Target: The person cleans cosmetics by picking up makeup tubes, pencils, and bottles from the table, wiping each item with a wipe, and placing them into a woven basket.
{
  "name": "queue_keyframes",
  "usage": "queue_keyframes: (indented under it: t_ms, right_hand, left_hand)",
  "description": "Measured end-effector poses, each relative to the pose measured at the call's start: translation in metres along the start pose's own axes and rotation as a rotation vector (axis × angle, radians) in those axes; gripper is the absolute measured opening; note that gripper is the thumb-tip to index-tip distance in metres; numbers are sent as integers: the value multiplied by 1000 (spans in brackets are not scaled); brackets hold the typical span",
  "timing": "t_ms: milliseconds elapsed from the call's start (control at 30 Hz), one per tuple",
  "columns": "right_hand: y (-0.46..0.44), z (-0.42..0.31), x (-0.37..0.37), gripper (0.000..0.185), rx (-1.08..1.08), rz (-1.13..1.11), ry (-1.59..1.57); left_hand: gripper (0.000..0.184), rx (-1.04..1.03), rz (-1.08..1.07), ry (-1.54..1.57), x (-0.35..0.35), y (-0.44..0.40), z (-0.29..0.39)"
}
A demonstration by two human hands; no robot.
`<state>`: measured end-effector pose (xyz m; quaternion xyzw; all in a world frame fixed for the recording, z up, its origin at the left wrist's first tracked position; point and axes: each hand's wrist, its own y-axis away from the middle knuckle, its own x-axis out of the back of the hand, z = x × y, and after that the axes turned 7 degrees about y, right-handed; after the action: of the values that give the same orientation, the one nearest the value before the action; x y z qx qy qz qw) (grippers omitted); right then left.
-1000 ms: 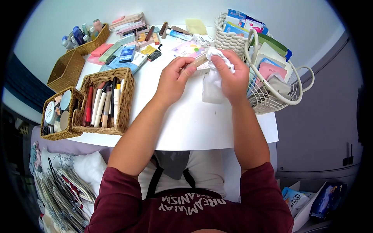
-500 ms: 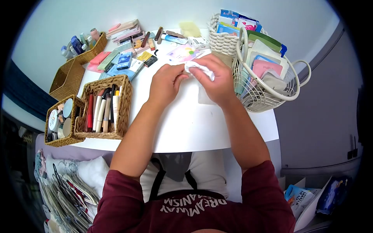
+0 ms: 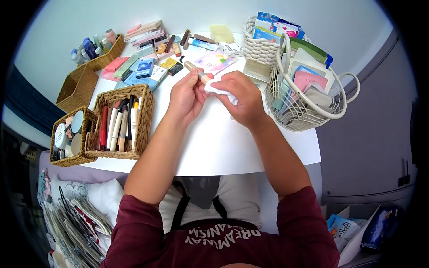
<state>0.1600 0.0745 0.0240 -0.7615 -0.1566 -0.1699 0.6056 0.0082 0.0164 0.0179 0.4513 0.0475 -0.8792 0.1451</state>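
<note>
A slim tube of makeup [image 3: 195, 70], beige with a brownish end, is gripped in my left hand [image 3: 185, 97], tilted with its far end up and to the left. My right hand [image 3: 244, 96] pinches a crumpled white wipe [image 3: 220, 90] against the near end of the tube. That near end is hidden under the wipe and fingers. Both hands are over the white table [image 3: 210, 143]. To their left, a woven basket [image 3: 146, 111] holds several upright cosmetic tubes and pencils.
A white wire basket [image 3: 308, 123] and a white rope basket [image 3: 259, 51] stand at the right. Small boxes, including a blue one [image 3: 145, 68], lie at the back left. A smaller woven basket [image 3: 73, 158] holds compacts at the table's left edge.
The makeup tube, hidden between my hands before, now shows. My left hand has turned palm up around it, and my right hand has moved slightly nearer me with the wipe.
</note>
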Motion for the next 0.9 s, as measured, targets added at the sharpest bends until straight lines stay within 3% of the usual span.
queue_keyframes:
  t_ms: [133, 233, 367, 400, 500, 600, 800, 900]
  right_hand:
    - [3, 12, -1, 30, -147, 104, -2]
    - [2, 10, 3, 28, -112, 97, -67]
    - [2, 1, -6, 26, -65, -44, -40]
    - [5, 9, -8, 27, -111, 8, -25]
    - [6, 25, 0, 20, -237, 137, 76]
    - [4, 11, -1, 17, -296, 114, 18]
    - [-12, -43, -40, 17, -180, -112, -189]
    - [-28, -79, -63, 17, -136, -178, -256]
  left_hand:
    - [30, -32, -68, 7, 21, -8, 1]
    - [29, -36, -80, 26, 23, -12, -2]
    - [28, -59, 57, 9, 19, -12, -11]
    - [29, -53, -13, 11, 31, -16, -11]
    - [32, -159, 69, -253, 14, -6, -16]
    - [34, -239, 24, -566, 5, 15, -7]
    - [19, -283, 184, -776, 27, 87, 74]
    - [35, -420, 294, -953, 68, 105, 115]
